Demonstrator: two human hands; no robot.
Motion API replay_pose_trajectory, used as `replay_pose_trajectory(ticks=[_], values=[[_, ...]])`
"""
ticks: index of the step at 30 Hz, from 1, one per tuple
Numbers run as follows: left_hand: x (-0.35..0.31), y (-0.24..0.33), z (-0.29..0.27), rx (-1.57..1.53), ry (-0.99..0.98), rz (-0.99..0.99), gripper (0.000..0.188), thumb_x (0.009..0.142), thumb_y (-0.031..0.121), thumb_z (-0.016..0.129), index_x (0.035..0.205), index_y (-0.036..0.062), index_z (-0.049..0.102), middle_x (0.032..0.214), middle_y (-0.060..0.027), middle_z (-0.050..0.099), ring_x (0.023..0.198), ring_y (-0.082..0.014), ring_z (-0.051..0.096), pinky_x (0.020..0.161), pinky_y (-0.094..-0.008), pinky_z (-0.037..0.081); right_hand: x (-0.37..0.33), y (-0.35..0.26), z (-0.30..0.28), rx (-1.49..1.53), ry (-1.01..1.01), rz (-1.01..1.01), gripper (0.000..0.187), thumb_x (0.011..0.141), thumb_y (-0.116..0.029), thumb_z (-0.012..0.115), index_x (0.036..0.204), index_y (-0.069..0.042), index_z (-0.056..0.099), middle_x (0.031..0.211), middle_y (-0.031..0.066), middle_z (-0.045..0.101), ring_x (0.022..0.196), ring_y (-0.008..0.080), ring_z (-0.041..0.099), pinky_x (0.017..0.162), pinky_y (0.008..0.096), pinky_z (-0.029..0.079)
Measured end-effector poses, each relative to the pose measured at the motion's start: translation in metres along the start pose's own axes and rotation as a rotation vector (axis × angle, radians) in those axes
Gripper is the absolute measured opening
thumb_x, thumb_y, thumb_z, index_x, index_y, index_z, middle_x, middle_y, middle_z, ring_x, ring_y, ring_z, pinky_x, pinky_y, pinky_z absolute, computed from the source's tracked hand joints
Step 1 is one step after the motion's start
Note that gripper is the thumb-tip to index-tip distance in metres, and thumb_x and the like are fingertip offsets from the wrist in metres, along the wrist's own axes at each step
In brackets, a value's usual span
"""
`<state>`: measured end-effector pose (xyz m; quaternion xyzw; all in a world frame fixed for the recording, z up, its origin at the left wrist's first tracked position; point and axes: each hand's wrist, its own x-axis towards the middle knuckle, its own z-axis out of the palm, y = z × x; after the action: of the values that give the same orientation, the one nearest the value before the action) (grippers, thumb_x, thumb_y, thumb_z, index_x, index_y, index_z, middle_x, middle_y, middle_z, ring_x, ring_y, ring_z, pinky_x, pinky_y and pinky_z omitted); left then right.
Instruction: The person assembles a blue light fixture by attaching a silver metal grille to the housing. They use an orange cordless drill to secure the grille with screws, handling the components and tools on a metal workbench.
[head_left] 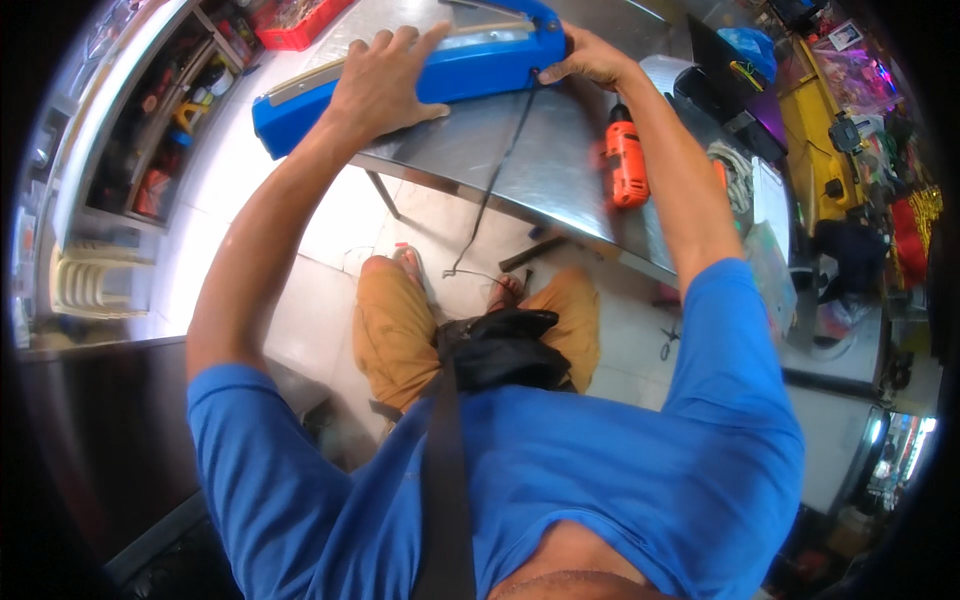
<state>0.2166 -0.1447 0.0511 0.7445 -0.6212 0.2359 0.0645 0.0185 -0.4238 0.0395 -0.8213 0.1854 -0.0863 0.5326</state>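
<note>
A long blue impulse sealer (470, 72) lies at a slant across the metal table, its left end reaching past the table's edge. My left hand (385, 82) rests over its middle, fingers spread across the top and thumb stretched along the front side. At the sealer's right end, my right hand (592, 60) grips the body, thumb at the front corner and the other fingers partly hidden behind. A black power cord (492, 188) drops from that end over the table edge to the floor.
The steel table (480, 150) fills the upper middle. An orange drill (626, 165) lies beside my right forearm. Farther right are a coil of pale rope (738, 178) and cluttered tools. A red crate (300, 28) stands at the far left, with stacked plastic chairs (98, 280) below.
</note>
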Motion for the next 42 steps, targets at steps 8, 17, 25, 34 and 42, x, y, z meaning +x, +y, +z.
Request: replay_pose_trajectory(ticks=[8,17,25,34,42], values=[[-0.061,-0.076,-0.034,-0.097,-0.137,-0.294,0.100,0.065,0.043,0.092,0.151,0.0175,0.049,0.125,-0.0181,0.069,0.117,-0.0341,0.066,0.103,-0.0486,0.050,0.019,0.013,-0.015,-0.155,0.016,-0.018,0.088,0.071,0.005,0.084,0.150,-0.014,0.050,0.134,0.0105,0.065,0.122,0.0255,0.061,0.109,0.0409,0.044],[-0.107,-0.031,-0.036,-0.563,-0.008,-0.575,0.100,0.066,0.038,0.095,0.147,0.0058,0.046,0.111,-0.0231,0.071,0.101,-0.0348,0.073,0.089,-0.0450,0.059,-0.043,-0.023,-0.009,-0.323,0.364,-0.041,0.092,0.079,-0.027,0.088,0.155,-0.006,0.041,0.143,0.0248,0.059,0.127,0.0349,0.062,0.101,0.0423,0.054],[-0.100,0.067,-0.023,-0.759,0.208,-0.446,0.101,0.067,0.030,0.095,0.150,0.0050,0.042,0.130,-0.0221,0.060,0.117,-0.0362,0.064,0.098,-0.0449,0.053,-0.158,-0.087,0.128,-0.226,0.449,0.022,0.085,0.079,-0.032,0.088,0.149,-0.006,0.047,0.133,0.0157,0.063,0.111,0.0279,0.067,0.092,0.0410,0.056],[-0.102,0.106,-0.012,-0.873,0.297,-0.379,0.091,0.071,0.025,0.093,0.145,0.0006,0.046,0.129,-0.0209,0.059,0.118,-0.0338,0.061,0.100,-0.0432,0.051,-0.091,-0.194,0.068,-0.716,0.613,-0.746,0.058,0.082,-0.034,0.081,0.126,0.001,0.067,0.123,0.0238,0.070,0.114,0.0356,0.069,0.100,0.0424,0.053],[-0.119,0.115,0.002,-1.048,0.386,-0.396,0.085,0.069,0.015,0.091,0.140,0.0015,0.048,0.128,-0.0193,0.057,0.120,-0.0388,0.055,0.102,-0.0458,0.048,-0.113,-0.120,0.136,-0.838,0.391,-0.693,0.085,0.079,-0.050,0.084,0.144,-0.007,0.052,0.149,0.0183,0.052,0.142,0.0377,0.046,0.118,0.0467,0.038]])
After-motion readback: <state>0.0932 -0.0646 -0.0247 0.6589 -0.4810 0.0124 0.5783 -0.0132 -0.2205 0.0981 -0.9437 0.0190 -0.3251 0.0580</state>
